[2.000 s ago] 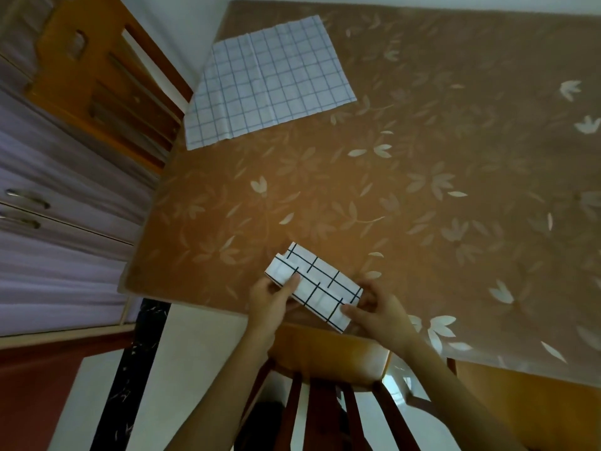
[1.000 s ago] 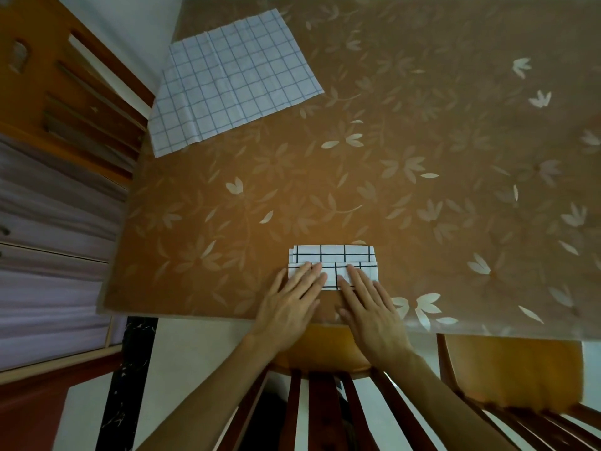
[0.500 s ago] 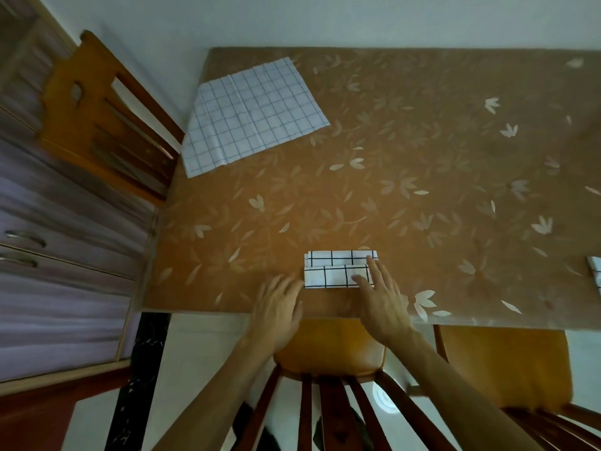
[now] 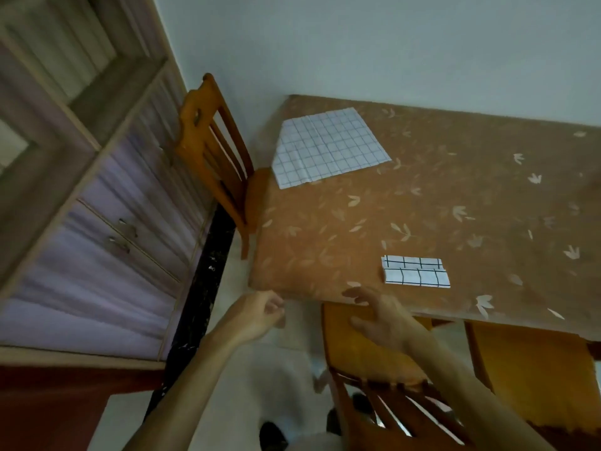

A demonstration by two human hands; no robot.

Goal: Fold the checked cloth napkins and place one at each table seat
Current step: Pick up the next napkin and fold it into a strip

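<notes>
Though near, napkin (image 4: 417, 271) beyond right hand (image 4: 380, 317).

folded napkin (image 4: 416, 271) on table (image 4: 455, 203); both hands off it

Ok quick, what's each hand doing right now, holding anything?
Left hand: loosely curled, holding nothing.
Right hand: open, fingers spread, holding nothing; neither hand touches the folded napkin.
</notes>
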